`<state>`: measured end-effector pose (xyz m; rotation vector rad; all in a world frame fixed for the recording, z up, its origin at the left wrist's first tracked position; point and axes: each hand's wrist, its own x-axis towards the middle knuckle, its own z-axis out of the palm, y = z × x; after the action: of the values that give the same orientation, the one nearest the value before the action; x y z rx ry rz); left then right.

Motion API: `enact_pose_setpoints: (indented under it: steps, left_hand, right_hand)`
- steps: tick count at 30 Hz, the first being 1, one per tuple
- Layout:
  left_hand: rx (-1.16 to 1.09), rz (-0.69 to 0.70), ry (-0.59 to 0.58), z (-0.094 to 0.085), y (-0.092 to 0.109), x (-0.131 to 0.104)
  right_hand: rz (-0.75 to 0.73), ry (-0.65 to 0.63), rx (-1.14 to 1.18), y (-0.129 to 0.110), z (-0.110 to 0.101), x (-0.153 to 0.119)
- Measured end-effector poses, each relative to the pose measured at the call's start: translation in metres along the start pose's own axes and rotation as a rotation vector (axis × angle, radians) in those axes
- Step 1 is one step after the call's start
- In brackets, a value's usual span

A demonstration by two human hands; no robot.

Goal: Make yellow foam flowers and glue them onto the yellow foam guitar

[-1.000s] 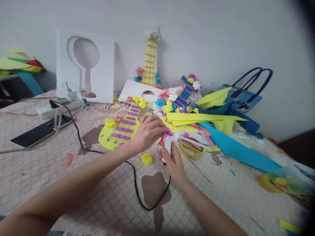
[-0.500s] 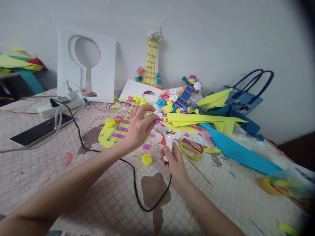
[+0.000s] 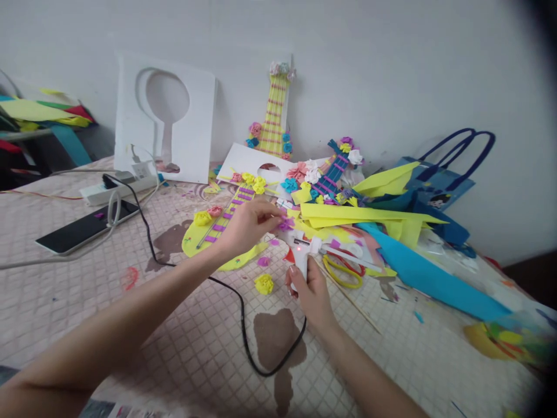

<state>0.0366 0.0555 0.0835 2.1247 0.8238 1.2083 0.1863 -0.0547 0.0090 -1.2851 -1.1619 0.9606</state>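
My right hand point(image 3: 311, 290) is wrapped round the handle of a white glue gun point(image 3: 301, 251), its small light glowing red. Fingers pinched together, my left hand point(image 3: 252, 223) holds a small purple paper flower point(image 3: 286, 224) close to the gun's nozzle. Behind and beneath that hand lies a yellow paper guitar point(image 3: 195, 237) with purple strips and paper flowers. A yellow paper flower point(image 3: 263, 284) rests on the table left of the gun, with a purple piece point(image 3: 263, 262) just behind it. The gun's black cord point(image 3: 243, 325) loops across the tablecloth.
Scissors with yellow handles point(image 3: 343, 276) and a thin stick point(image 3: 357, 307) lie to the right, near blue paper point(image 3: 435, 276). A phone point(image 3: 87, 226) and power strip point(image 3: 113, 188) are at left. Behind stand a white cut-out board point(image 3: 198, 122) and a blue bag point(image 3: 452, 188).
The view has shifted slightly, moving the scene right and down. My left hand has lowered a little toward the nozzle, and the purple flower shows more clearly. My right hand still grips the glue gun.
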Motion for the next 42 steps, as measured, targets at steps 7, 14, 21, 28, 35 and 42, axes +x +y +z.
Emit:
enact_pose_setpoints:
  steps: [7, 14, 21, 28, 35, 42]
  left_hand:
    - [0.242, 0.276, -0.293, -0.004, 0.006, 0.015]
    - [0.346, 0.4, -0.301, -0.002, -0.001, 0.018]
    - [0.299, -0.006, -0.025, -0.038, -0.013, 0.032]
    - [-0.087, -0.076, -0.034, -0.033, -0.029, 0.007]
    - [-0.217, -0.249, -0.085, -0.034, -0.029, -0.004]
    - [-0.142, -0.188, -0.123, -0.031, -0.012, -0.009]
  right_hand:
    - [-0.047, -0.01, -0.049, 0.001, -0.002, -0.002]
    - [-0.117, -0.008, -0.188, 0.006, -0.004, -0.001]
    - [-0.207, 0.062, -0.253, 0.004, -0.006, -0.004]
    - [-0.297, 0.097, -0.376, 0.0, -0.009, -0.008]
    - [-0.398, 0.132, -0.597, 0.006, -0.009, -0.003]
    - [-0.444, 0.097, -0.645, 0.008, -0.009, -0.001]
